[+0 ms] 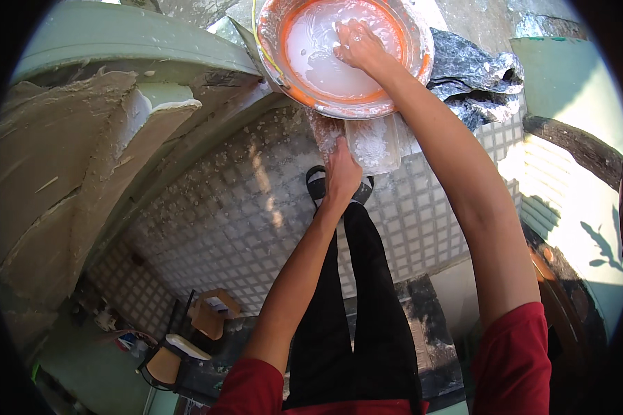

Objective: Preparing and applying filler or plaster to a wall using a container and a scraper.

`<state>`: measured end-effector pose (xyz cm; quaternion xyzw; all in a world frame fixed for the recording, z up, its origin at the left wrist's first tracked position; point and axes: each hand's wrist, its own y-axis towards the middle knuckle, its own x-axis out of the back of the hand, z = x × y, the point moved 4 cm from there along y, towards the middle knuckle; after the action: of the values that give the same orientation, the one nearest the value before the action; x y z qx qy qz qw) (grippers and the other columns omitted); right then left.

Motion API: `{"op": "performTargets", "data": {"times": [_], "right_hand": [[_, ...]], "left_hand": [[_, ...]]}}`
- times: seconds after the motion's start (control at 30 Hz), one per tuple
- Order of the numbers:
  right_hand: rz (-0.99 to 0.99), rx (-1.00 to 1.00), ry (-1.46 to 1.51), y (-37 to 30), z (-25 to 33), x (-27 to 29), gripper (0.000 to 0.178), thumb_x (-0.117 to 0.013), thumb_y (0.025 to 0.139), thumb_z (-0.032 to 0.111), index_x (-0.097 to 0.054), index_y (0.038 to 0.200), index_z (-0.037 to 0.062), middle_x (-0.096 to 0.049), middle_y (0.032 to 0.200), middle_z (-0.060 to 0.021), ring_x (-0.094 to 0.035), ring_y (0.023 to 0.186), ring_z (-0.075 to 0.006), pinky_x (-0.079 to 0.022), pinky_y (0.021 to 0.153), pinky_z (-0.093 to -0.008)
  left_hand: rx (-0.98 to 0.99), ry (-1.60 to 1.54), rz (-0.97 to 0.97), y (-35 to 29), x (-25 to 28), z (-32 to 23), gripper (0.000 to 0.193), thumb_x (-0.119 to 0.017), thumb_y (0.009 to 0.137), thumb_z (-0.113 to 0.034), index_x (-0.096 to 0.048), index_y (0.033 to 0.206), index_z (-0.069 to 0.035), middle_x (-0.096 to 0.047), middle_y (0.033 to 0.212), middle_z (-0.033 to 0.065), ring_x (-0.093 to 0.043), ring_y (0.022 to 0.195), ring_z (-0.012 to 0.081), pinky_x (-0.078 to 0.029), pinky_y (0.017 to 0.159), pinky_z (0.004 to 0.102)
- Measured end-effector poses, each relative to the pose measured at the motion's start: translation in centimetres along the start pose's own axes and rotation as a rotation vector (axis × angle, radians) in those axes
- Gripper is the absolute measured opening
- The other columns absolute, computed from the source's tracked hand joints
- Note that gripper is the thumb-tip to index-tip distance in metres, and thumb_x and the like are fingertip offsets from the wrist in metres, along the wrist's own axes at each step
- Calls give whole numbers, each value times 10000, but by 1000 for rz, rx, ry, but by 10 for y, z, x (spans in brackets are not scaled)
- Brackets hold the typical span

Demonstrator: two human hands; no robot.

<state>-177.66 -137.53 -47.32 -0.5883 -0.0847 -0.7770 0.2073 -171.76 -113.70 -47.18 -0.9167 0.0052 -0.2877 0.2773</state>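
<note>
A round basin [422,66] with an orange, white-crusted inside holds milky white liquid [325,52]. My right hand [360,45] is over the liquid inside it, its fingers curled and wet with white; whether anything is in them is hidden. Just below the basin's near rim sits a clear plastic tub [392,155] with white powder [370,142] in it. Beside the tub's left edge is my left hand [343,169], fingers closed and reaching toward a white-dusted surface [324,130]. What those fingers grip, if anything, cannot be made out.
Crumpled dark plastic sheeting [474,72] lies right of the basin. On the left stand large curved pieces [69,166] with rough, plaster-like faces. A cardboard box [213,312] and a chair [165,363] are at the lower left. My sandalled feet [316,181] stand on patterned tiles [235,228].
</note>
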Motion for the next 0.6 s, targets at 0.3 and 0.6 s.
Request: {"op": "performTargets", "data": {"times": [0.3, 0.6], "right_hand": [[460, 193, -251, -2, 9, -25, 449, -441, 911, 362, -567, 1200, 43, -563, 1220, -196, -514, 1182, -321, -416, 993, -450], [401, 109, -224, -12, 18, -16, 245, -480, 855, 167, -676, 983, 96, -641, 1051, -166, -631, 975, -319, -505, 847, -445]], "left_hand": [[-20, 8, 22, 2, 2, -1, 224, -467, 839, -10, -439, 1052, 53, -586, 856, 352, -572, 831, 514, -448, 727, 561], [20, -19, 52, 2, 2, -2, 242, -454, 840, -5, -429, 1074, 52, -585, 839, 361, -573, 833, 517, -443, 731, 566]]}}
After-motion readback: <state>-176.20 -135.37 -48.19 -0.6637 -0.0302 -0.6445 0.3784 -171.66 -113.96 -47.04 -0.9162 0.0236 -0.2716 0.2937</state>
